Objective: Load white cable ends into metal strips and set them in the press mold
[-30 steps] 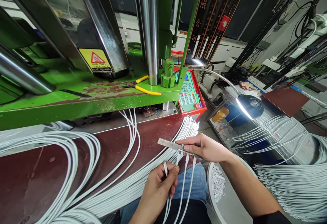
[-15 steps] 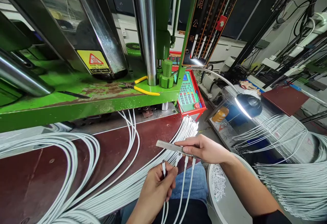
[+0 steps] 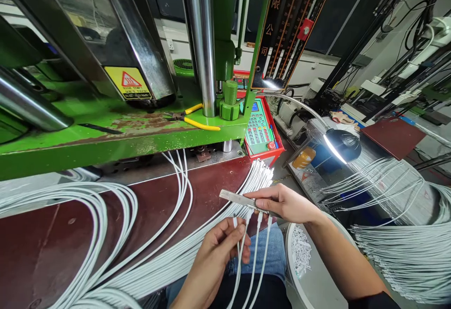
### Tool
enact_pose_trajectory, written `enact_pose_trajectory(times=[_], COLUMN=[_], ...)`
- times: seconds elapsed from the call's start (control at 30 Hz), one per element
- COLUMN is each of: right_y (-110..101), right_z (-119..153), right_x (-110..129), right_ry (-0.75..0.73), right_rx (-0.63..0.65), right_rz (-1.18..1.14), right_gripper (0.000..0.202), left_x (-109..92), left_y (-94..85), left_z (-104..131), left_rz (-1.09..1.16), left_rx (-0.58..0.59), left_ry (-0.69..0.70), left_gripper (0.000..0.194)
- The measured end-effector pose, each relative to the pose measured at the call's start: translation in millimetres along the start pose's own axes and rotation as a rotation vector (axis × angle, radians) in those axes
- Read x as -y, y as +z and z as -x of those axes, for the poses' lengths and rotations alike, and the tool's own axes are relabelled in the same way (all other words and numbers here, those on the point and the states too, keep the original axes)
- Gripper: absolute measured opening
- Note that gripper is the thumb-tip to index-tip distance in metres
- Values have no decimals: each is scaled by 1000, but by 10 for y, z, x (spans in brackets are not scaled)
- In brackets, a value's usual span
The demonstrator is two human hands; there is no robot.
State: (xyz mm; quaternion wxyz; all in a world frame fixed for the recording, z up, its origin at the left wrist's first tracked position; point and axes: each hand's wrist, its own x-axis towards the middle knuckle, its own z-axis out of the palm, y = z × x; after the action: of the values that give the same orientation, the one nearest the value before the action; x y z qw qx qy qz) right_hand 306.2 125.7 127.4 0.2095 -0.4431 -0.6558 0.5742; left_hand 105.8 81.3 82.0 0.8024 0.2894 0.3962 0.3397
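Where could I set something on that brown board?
The brown board is bare inside the big cable loops, between them and the thin cables, and between those and the thick bundle. It is crowded along the bundle and around the left hand and right hand.

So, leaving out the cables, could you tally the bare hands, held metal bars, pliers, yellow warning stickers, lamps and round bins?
Bare left hand and right hand: 2
Flat silver metal bar: 1
Yellow-handled pliers: 1
Yellow rectangular warning sticker: 1
Black gooseneck lamp: 1
Round pale bin: 1
Total: 7
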Motion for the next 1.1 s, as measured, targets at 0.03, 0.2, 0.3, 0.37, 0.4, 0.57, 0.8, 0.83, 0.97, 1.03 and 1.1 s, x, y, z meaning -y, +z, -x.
enact_pose_trajectory(times=[0.03, 0.2, 0.3, 0.37, 0.4, 0.57, 0.8, 0.83, 0.97, 1.03, 1.1], right_y=[-23, -138, -167, -158, -147, -60, -34, -38, -42, -37, -32], right_z=[11, 47, 51, 40, 30, -46, -71, -69, -62, -64, -72], right_x=[-4, -31, -64, -90, -102, -125, -152, -158, -167, -167, -172], right_ry=[7, -7, 6, 8, 3, -18, -38, -38, -36, -39, -36], right_rx=[-9, -11, 41, 29, 11, -24, 16, 23, 47, 37, 25], right_rz=[-18, 12, 38, 70, 89, 104, 86, 92, 91, 87, 93], right_gripper=[47, 46, 49, 48, 47, 43, 44, 44, 44, 43, 43], left_x=[3, 46, 28, 3, -6, 26, 21, 11, -17, -21, -15], left_y=[-12, -116, -181, -201, -202, -167, -129, -125, -122, -130, -141], left_z=[2, -36, -77, -88, -88, -90, -140, -144, -161, -171, -179], left_rz=[42, -59, -132, -144, -136, -70, -61, -53, -35, -26, -17], left_rx=[22, -43, -189, -207, -173, 12, -24, -25, -23, -43, -64], left_ry=[-18, 61, 240, 278, 248, 67, 65, 54, 33, 38, 43], left_gripper=[21, 19, 22, 23, 23, 25, 27, 28, 27, 26, 26])
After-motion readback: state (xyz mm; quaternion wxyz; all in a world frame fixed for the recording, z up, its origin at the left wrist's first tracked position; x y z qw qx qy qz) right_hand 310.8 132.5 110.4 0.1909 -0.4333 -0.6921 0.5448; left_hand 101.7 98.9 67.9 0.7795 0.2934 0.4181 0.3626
